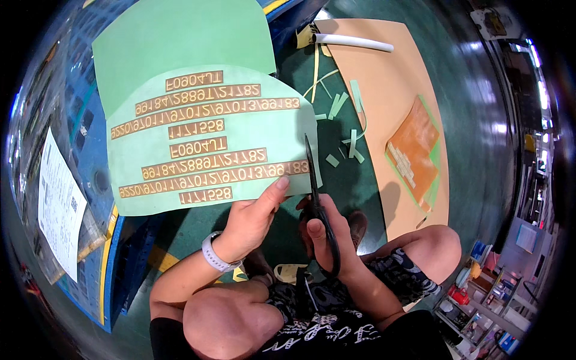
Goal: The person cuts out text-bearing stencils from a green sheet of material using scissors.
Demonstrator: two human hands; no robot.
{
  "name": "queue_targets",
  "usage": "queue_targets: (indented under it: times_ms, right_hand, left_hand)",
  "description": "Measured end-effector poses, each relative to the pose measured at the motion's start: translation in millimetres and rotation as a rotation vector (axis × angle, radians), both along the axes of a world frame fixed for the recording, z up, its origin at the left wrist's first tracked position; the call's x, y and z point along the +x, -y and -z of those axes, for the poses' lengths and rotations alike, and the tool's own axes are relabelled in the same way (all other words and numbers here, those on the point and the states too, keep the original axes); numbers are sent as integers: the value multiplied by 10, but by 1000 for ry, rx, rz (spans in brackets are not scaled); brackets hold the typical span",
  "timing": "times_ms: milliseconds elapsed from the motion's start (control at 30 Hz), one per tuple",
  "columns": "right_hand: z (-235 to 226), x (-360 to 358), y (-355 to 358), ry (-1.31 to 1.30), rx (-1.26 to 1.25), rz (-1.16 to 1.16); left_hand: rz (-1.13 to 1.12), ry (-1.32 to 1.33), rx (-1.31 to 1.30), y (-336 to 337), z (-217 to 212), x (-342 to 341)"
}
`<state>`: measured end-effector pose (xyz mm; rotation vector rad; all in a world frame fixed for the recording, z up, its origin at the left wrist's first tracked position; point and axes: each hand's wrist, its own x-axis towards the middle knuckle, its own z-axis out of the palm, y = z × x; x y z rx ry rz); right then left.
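My left hand (259, 207) is closed on the lower edge of a pale green sheet (264, 129), its thumb on top near the lower right corner. Brown strips with mirrored gold characters run in rows across the sheet. A darker green sheet (186, 42) extends beyond its far edge; whether the two are joined I cannot tell. In my right hand (329, 237) is a pair of black-handled scissors (315, 180), fingers wrapped round the handles. The scissor blades point away from me along the sheet's right edge, crossing the end of a strip. Part of the blades may be hidden beneath the sheet.
Green offcuts (339, 105) litter the dark green floor. To the right lies a tan board (372, 78) bearing a white tube (354, 42) and an orange-brown piece (414, 150) with green edges. A blue rack (90, 240) with a printed paper (57, 204) stands left. Cluttered shelves (480, 300) are at right.
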<state>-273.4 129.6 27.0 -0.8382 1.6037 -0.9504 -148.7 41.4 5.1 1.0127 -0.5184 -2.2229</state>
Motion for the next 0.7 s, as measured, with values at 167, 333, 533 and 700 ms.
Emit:
queue_targets:
  times_ms: [167,333,533,700]
  right_hand:
    - [38,27,-12,8,-6,45]
    - [28,18,-2,16,12,5]
    - [-2,-35,36,-2,-5,-24]
    - [29,-20,44,-38,-29,7]
  left_hand:
    - [9,-10,-30,12,27,4]
    - [31,-9,-55,-2,59,4]
    - [152,47,-101,2,57,53]
    - [96,-15,-154,-31,120,23]
